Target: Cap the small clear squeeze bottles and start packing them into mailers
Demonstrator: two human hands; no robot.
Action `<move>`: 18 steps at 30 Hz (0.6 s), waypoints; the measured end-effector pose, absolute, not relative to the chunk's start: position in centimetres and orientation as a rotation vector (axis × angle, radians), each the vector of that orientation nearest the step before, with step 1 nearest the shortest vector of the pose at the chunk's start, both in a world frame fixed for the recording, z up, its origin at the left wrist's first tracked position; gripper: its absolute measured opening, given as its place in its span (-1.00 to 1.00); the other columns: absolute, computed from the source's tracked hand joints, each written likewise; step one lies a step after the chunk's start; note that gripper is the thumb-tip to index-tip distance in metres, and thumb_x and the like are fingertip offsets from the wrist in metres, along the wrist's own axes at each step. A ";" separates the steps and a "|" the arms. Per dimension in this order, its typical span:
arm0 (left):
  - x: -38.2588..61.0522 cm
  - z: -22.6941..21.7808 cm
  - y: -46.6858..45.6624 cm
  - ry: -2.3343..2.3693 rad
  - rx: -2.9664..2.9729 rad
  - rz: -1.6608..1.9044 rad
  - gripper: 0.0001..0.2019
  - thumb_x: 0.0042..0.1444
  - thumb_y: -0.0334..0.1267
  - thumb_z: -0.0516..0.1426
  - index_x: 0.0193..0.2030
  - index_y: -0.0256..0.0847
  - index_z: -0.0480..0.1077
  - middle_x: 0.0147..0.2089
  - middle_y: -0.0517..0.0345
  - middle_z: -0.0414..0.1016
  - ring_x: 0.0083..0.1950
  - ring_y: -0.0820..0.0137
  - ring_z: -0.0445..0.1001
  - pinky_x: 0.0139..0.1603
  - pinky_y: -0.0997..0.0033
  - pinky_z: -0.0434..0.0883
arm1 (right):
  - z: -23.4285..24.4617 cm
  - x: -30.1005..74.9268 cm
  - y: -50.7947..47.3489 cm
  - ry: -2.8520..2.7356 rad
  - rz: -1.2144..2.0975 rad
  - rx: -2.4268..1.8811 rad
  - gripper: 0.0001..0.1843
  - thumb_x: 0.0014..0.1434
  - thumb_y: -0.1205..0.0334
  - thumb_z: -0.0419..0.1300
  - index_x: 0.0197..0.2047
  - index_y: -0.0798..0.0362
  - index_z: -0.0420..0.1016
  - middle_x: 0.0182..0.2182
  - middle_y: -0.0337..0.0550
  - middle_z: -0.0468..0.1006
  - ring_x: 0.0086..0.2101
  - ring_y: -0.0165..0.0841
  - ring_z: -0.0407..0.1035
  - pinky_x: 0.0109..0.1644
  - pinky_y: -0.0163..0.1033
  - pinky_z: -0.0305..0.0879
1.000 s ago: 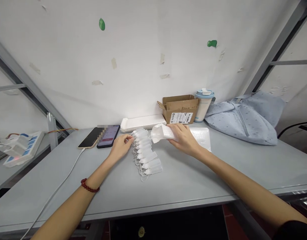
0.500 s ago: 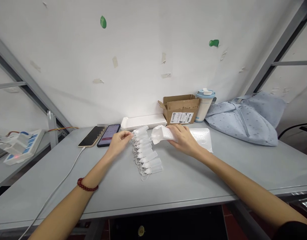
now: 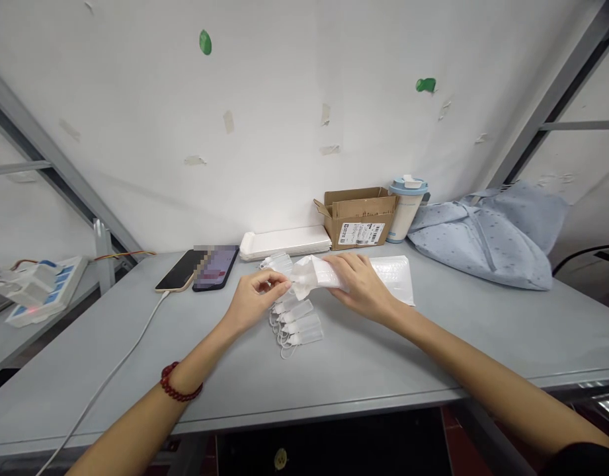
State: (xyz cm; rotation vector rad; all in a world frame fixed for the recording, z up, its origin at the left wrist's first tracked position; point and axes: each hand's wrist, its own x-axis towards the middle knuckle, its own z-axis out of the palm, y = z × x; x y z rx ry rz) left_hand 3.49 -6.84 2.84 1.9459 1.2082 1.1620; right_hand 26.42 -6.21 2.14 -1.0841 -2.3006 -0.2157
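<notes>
My right hand point(image 3: 360, 285) is closed round a white pouch point(image 3: 311, 278), held just above the grey table point(image 3: 364, 360) with its open mouth facing left. My left hand point(image 3: 256, 299) pinches a small white piece at that mouth; the fingers hide most of it. Right below lies a row of several small white tagged packets with thin loops point(image 3: 298, 322), overlapping one another. A flat white bubble mailer point(image 3: 396, 272) rests under and behind my right hand.
Two phones point(image 3: 201, 268) lie at the back left, one on a white cable point(image 3: 116, 370). Against the wall stand a white tray point(image 3: 284, 241), a small cardboard box point(image 3: 361, 216) and a lidded cup point(image 3: 405, 208). A blue cloth bag point(image 3: 487, 235) is at the right, a power strip point(image 3: 34, 291) at the far left.
My left hand has lifted a small white piece off the top of the row and carried it right to the pouch's mouth. My right hand shifted the pouch slightly left.
</notes>
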 end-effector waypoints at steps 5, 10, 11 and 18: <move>4.6 2.7 -8.0 1.111 2.075 1.198 -0.79 0.05 -0.16 0.13 -0.34 -0.19 0.55 -0.49 0.14 0.44 -0.46 0.43 0.33 -0.43 0.45 0.28 | 2.1 25.8 -7.1 -2.326 -0.261 -1.000 -0.54 0.04 0.40 0.07 0.06 0.09 0.21 -0.10 0.01 0.41 -0.13 -0.17 0.26 -0.11 -0.11 0.10; 4.1 3.4 -8.3 1.167 2.154 1.167 -0.76 0.10 -0.17 0.08 -0.24 -0.20 0.53 -0.47 0.14 0.43 -0.46 0.44 0.30 -0.41 0.45 0.28 | 2.2 26.2 -6.6 -2.310 -0.273 -1.016 -0.56 0.06 0.37 0.07 0.05 0.10 0.21 -0.09 0.01 0.41 -0.10 -0.17 0.25 -0.09 -0.11 0.08; 3.8 3.7 -8.2 1.203 2.145 1.150 -0.76 0.09 -0.16 0.08 -0.27 -0.21 0.52 -0.46 0.14 0.43 -0.45 0.44 0.29 -0.41 0.46 0.28 | 2.3 26.5 -6.3 -2.296 -0.277 -1.038 -0.57 0.07 0.36 0.07 0.05 0.09 0.21 -0.08 0.01 0.41 -0.10 -0.16 0.25 -0.08 -0.11 0.08; 1.3 5.3 -7.8 1.131 2.087 0.362 -0.85 -0.06 -0.18 0.14 -0.51 -0.16 0.48 -0.69 0.29 0.23 -0.65 0.52 0.13 -0.67 0.56 0.05 | 2.1 28.1 -4.3 -2.247 -0.289 -1.190 -0.59 0.10 0.30 0.07 0.05 0.05 0.20 -0.07 0.01 0.41 -0.07 -0.14 0.24 -0.06 -0.10 0.06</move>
